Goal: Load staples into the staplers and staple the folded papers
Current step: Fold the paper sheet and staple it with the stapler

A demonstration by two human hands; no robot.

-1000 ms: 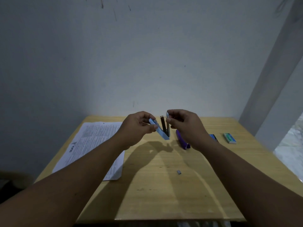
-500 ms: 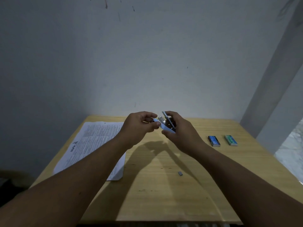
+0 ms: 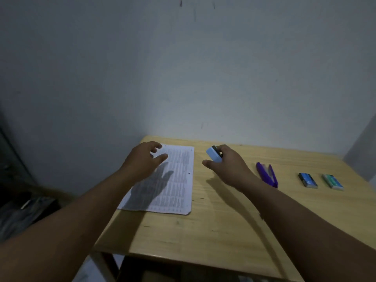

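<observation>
My right hand (image 3: 227,166) grips a light blue stapler (image 3: 213,154), closed, above the wooden table (image 3: 213,231). My left hand (image 3: 143,159) hovers with fingers spread and relaxed over the far left part of a printed paper (image 3: 175,186), holding nothing. The paper lies flat on the table's left side. A purple stapler (image 3: 267,176) lies hinged open on the table just right of my right wrist.
Two small staple boxes lie at the right: a dark blue one (image 3: 307,180) and a green one (image 3: 332,181). A grey wall stands close behind the table. Dark clutter sits on the floor at the left.
The blue stapler, held open between both hands before, is now closed in my right hand alone. My left hand let go and moved left over the paper. The view shifted left.
</observation>
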